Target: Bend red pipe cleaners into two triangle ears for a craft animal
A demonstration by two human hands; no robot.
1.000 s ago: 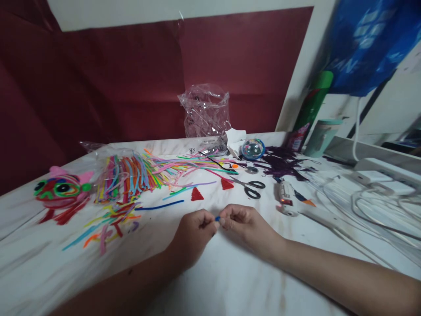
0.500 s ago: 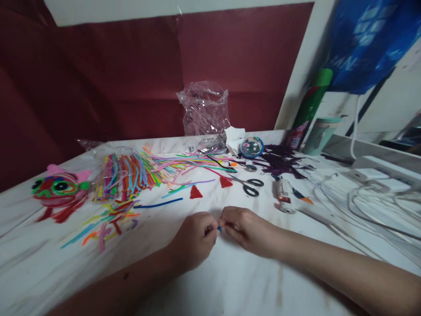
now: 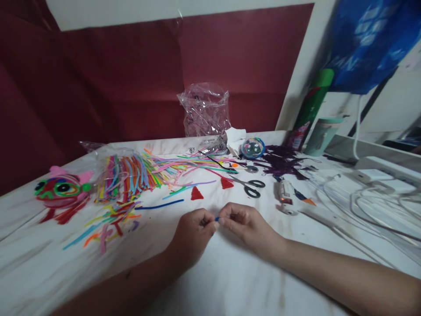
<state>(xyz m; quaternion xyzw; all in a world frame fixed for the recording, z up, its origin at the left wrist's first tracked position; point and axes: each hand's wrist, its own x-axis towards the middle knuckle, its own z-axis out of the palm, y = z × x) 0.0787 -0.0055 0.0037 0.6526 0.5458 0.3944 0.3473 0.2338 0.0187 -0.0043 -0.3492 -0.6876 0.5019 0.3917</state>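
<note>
Between my fingertips is a small piece of blue pipe cleaner (image 3: 217, 219), mostly hidden by the fingers. My left hand (image 3: 194, 232) pinches it from one side and my right hand (image 3: 245, 224) from the other, both closed and held just above the table. Beyond them lie two red fuzzy triangles (image 3: 197, 193) and black-handled scissors (image 3: 252, 188). A longer dark blue pipe cleaner (image 3: 161, 205) rests flat to the left, beside a heap of short coloured offcuts (image 3: 104, 228).
At far left sits a colourful pipe-cleaner mask-like figure (image 3: 62, 191). A bundle of pipe cleaners (image 3: 131, 173) spills from clear plastic. A glue gun (image 3: 286, 195), white cables (image 3: 342, 197), purple strands (image 3: 284, 162) and a mint cup (image 3: 324, 137) occupy the right side.
Both hands have risen slightly, and the fingers of my right hand have shifted on the blue piece, showing a little more of it. The view has moved slightly.
</note>
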